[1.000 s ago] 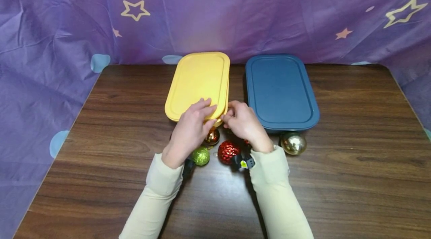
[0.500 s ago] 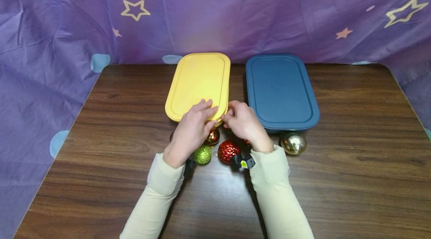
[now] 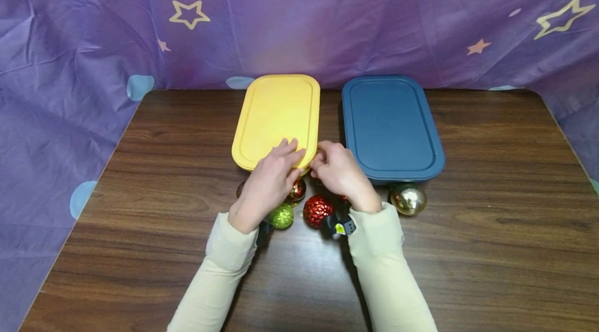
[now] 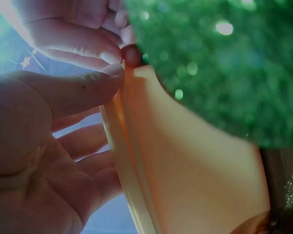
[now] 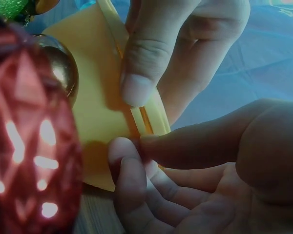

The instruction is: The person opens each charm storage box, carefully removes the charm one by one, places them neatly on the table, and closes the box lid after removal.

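A yellow lid sits on a yellow box at the back of the table, left of centre. My left hand grips its front edge, with fingers spread over the top and thumb at the rim. At the front right corner, my right hand pinches the rim between thumb and bent forefinger. In the right wrist view a narrow slit shows along the rim between the two thumbs. A green glitter ball ornament, a red faceted one and a copper one lie below the hands.
To the right stands a blue lidded box, with a shiny pale gold ornament at its front. A dark ornament shows partly behind my left hand. A purple star-patterned cloth hangs behind the wooden table.
The lid's front right corner has come down closer to the box, and the lid has shifted slightly right. My left hand has moved slightly right with it. The green ornament has rolled slightly right.
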The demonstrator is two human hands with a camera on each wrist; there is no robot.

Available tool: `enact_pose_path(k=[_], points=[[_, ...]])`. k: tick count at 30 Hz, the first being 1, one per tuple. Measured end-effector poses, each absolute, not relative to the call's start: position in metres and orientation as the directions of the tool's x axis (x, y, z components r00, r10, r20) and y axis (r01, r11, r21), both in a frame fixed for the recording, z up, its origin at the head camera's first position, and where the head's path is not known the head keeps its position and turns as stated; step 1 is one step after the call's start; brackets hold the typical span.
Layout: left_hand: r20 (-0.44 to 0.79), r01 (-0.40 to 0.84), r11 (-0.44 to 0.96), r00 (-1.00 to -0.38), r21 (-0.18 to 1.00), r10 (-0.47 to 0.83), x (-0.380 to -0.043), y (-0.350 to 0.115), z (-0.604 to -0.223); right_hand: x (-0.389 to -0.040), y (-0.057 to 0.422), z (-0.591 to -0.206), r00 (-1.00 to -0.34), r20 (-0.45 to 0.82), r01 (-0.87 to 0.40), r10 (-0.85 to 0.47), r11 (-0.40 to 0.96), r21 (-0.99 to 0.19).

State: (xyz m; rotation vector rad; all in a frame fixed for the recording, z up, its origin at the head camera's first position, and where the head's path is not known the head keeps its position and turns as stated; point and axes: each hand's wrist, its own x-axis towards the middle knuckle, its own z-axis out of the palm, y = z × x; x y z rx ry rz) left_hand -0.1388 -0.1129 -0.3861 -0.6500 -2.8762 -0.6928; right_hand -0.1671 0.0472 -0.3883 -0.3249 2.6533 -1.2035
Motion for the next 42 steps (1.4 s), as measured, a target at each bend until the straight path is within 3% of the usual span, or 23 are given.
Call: enact_pose_path(k=[15,29,42], points=[[0.176,0.465,0.806,-0.885,0.367,0.431,-0.1417,-0.1121,-0.3908,-0.1673,0.0478,-0.3865,-0.952,-0.117,-0.111,-0.282,0.676,-0.728],[0.101,0.512,0.762,-0.849,0.397,0.518,-0.1443,-0.1210,-0.3836,-0.1660,0.0489,-0.3833,-0.948,-0.151,-0.085,-0.282,0.678,-0.730],[0.080,0.502,0.773,-0.854,0.387,0.515,-0.1444,-0.1187,-0.3848,-0.1632,0.0486,-0.3803,-0.954,-0.123,-0.108,-0.274,0.697,-0.709]])
